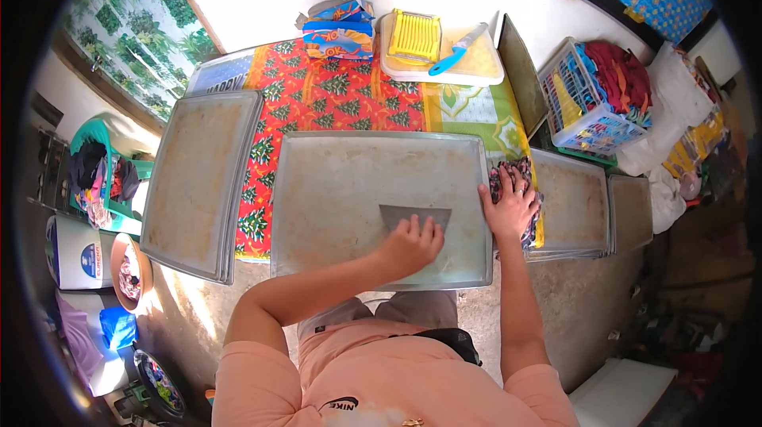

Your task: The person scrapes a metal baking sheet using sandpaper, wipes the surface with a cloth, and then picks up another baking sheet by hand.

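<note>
My left hand [411, 246] grips a flat grey scraper [414, 216], which lies against a large metal tray [341, 197] in front of me. The tray's surface shows brownish stains. My right hand [510, 206] rests with spread fingers on a dark patterned cloth [525, 171], its thumb side against the tray's right edge. At the left, a stack of similar trays [198, 181] sits partly over the table edge. More trays [570, 203] are stacked on the right.
The table has a red tree-print cover [317, 101]. At its back are a blue packet [339, 36] and a lidded container [476, 66] holding a yellow slicer [414, 36] and a blue-handled knife [458, 51]. A basket of clothes [591, 129] stands at the right.
</note>
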Available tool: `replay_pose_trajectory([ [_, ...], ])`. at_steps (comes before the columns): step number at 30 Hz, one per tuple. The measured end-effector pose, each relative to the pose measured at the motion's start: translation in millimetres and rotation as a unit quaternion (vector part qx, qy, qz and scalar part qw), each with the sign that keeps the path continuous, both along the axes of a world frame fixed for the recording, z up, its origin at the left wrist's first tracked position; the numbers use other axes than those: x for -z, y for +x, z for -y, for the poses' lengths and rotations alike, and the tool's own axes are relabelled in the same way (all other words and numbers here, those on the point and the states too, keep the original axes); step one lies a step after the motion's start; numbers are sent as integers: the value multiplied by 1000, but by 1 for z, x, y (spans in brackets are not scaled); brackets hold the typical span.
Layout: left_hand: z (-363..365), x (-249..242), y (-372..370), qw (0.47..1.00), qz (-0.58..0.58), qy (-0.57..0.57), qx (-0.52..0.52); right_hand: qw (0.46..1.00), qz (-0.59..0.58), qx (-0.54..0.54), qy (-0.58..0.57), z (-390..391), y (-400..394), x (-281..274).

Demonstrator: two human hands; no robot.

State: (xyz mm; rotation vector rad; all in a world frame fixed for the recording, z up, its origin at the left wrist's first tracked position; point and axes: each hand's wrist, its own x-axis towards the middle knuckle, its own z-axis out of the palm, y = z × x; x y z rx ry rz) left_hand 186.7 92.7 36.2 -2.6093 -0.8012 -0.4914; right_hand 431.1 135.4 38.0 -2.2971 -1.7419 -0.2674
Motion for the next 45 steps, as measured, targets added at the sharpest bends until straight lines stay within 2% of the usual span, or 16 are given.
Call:
replay_pose_trajectory([
  [6,-33,4,9,998,44,-12,-40,1000,23,2,13,2,-2,1],
  [10,-21,5,14,1000,16,-3,-19,1000,24,4,8,1,-2,1],
  [13,-34,3,14,994,8,-75,-74,1000,17,-2,19,1,-1,1],
  [16,-18,-6,13,999,-29,-11,-13,999,31,-1,20,0,0,4],
  [19,-21,-6,16,999,-5,-41,-26,999,26,-6,27,0,0,3],
  [25,-17,-15,18,996,-43,-78,-21,999,30,-3,28,0,1,4],
  [28,-28,-13,17,995,12,-99,-25,999,34,-6,36,-1,1,4],
  [31,-19,-19,17,996,-25,-87,-27,999,33,-6,31,0,0,4],
  [34,-31,-15,18,996,11,-78,-39,999,32,-10,35,-1,1,5],
  [40,-20,-23,19,995,-13,-99,-23,998,43,-11,42,0,1,5],
  [43,-29,-29,21,988,-1,-148,-29,1000,18,-1,16,-1,2,7],
  [45,-27,-31,20,990,-26,-136,-20,1000,16,-1,17,-1,2,6],
])
